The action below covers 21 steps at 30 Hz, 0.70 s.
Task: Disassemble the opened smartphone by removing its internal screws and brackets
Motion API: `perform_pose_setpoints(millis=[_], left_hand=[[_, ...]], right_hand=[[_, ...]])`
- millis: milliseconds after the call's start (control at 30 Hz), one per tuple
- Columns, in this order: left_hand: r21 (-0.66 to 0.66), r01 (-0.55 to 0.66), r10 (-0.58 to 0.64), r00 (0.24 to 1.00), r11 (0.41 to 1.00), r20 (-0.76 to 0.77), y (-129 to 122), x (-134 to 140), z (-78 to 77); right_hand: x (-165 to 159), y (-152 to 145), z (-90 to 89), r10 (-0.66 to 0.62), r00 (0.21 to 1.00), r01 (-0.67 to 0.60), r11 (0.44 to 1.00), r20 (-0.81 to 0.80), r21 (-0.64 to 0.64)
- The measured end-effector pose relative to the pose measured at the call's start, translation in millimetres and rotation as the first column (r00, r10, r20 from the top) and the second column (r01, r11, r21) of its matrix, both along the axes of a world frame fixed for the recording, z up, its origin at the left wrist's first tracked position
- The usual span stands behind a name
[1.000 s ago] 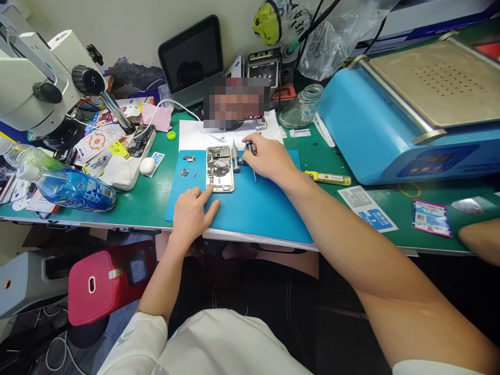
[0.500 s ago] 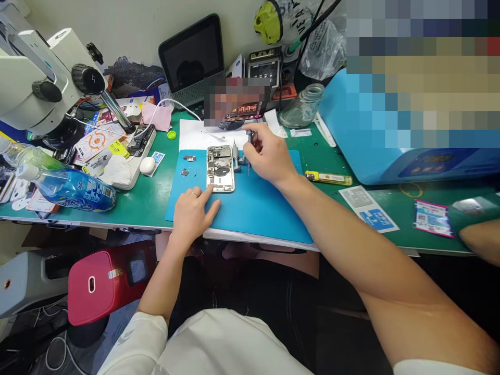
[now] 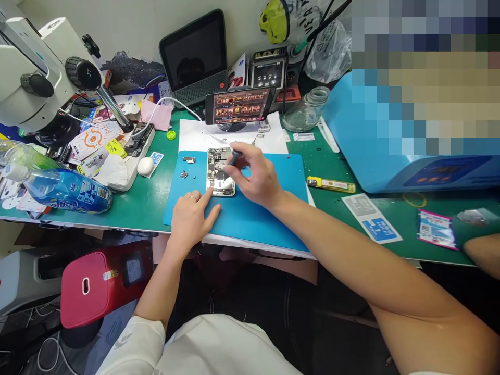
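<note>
On the blue mat [image 3: 265,226] lies an opened smartphone [image 3: 213,169] with its inner parts exposed. My left hand [image 3: 190,217] rests at its lower end, fingers stretched out and the index fingertip on the frame. Over the phone's right side, my right hand [image 3: 258,176] is closed around a small dark screwdriver [image 3: 235,156]. The driver's tip is too blurred to tell whether it touches. Left of the phone sit a small metal part [image 3: 189,160] and a cluster of tiny pieces [image 3: 184,174]. A thin tip behind my right hand is mostly hidden.
A propped phone with a lit screen [image 3: 240,107] stands behind the mat. To the left are a microscope [image 3: 84,73] and a blue bottle [image 3: 68,190]. A yellow cutter [image 3: 331,184], a glass jar [image 3: 308,109] and a large blue container [image 3: 375,169] are on the right.
My right hand has moved left with the screwdriver, from beside the phone to over it. My left hand keeps its place on the phone. The camera view has shifted slightly.
</note>
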<state>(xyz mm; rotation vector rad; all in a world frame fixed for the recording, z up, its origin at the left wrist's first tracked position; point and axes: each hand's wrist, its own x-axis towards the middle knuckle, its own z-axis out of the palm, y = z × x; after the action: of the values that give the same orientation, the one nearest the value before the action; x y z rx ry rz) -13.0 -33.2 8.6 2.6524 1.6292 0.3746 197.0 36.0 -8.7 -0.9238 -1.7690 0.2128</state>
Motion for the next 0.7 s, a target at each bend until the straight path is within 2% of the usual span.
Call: perform_pose_setpoints(millis=[300,467,633,700], left_hand=[[0.017,-0.002,0.002,0.999,1.0,0.036,-0.8,-0.6,-1.5],[-0.021,0.013,-0.009,0.984,1.0,0.176,-0.1,-5.7,-0.6],[-0.012,0.019,-0.017,0.989,1.0,0.145,0.8,-4.1,-4.6],[0.003,0.016,-0.017,0.981,1.0,0.191,2.2,-3.1,-5.8]], right_hand=[[-11.7,2.4,-4.0,0.065,0.997,-0.071,0.972,0.033,0.223],[-8.2,7.9,-4.3,0.051,0.999,-0.051,0.975,0.007,0.216],[-8.3,7.8,-4.2,0.044,0.999,-0.043,0.971,0.004,0.236],[-8.2,7.3,-3.7,0.046,0.999,-0.047,0.971,0.01,0.233]])
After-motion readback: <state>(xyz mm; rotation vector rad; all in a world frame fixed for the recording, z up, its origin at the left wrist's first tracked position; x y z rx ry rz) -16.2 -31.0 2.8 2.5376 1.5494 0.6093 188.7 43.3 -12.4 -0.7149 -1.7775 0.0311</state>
